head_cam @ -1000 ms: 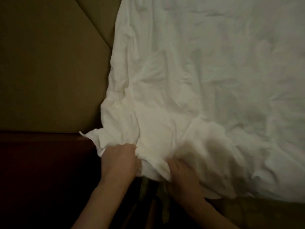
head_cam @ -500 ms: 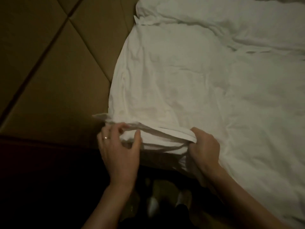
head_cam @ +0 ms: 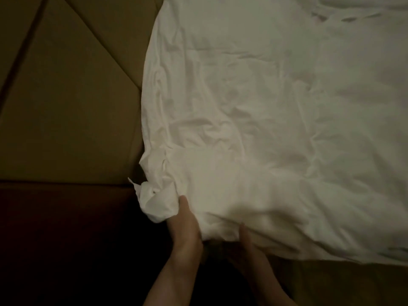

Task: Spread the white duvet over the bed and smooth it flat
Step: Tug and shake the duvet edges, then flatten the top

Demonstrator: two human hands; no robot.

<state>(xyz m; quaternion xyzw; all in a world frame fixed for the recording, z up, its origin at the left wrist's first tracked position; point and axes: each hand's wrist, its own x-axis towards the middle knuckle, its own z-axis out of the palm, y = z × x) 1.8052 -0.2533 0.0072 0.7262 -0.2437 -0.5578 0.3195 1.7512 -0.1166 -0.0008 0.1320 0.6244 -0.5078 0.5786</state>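
The white duvet [head_cam: 265, 120] lies wrinkled across the bed and fills the right and upper part of the head view. Its near left corner is bunched into a crumpled wad [head_cam: 154, 202] hanging over the bed's edge. My left hand [head_cam: 184, 226] grips that corner from below, thumb up against the cloth, fingers hidden under the fabric. My right hand [head_cam: 245, 239] reaches under the duvet's near edge beside it; only its thumb and wrist show, and the fingers are covered by the cloth.
A tan padded headboard panel [head_cam: 70, 96] with diagonal seams stands to the left of the bed. Below it runs a dark reddish ledge [head_cam: 61, 217]. The bed's tan side [head_cam: 331, 283] shows at the bottom right. The floor between is very dark.
Half a second ago both hands held the folded edge lifted, fingers in plain sight. Now the corner is down and bunched, and both hands have gone under the duvet's edge.
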